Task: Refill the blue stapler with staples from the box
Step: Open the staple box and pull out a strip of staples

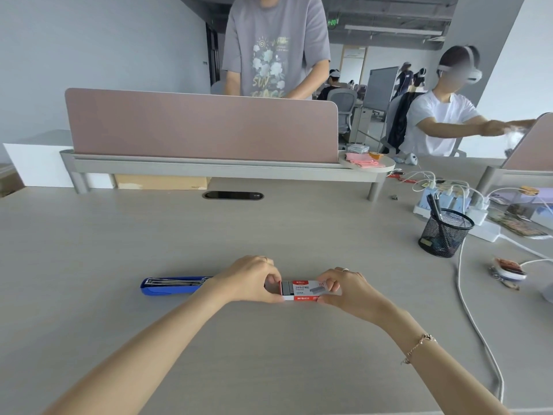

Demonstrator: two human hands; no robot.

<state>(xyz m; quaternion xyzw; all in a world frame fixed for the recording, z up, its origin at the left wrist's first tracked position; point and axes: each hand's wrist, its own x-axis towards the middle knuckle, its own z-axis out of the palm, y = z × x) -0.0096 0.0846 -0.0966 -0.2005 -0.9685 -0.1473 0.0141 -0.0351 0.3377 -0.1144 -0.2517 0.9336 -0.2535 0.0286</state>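
The blue stapler (172, 286) lies open on the desk left of centre, its metal staple channel facing up. Its right end is hidden behind my left hand (248, 280). The small red-and-white staple box (305, 290) sits on the desk between my hands. My left hand pinches the box's left end, where the inner tray is slid out a little and grey staples show. My right hand (344, 290) grips the box's right end.
A black mesh pen cup (446, 232) stands at the right, with a power strip, chargers and white cables (475, 319) trailing toward me. A pink divider (200, 127) backs the desk, with a person standing behind it. Another person sits at the far right.
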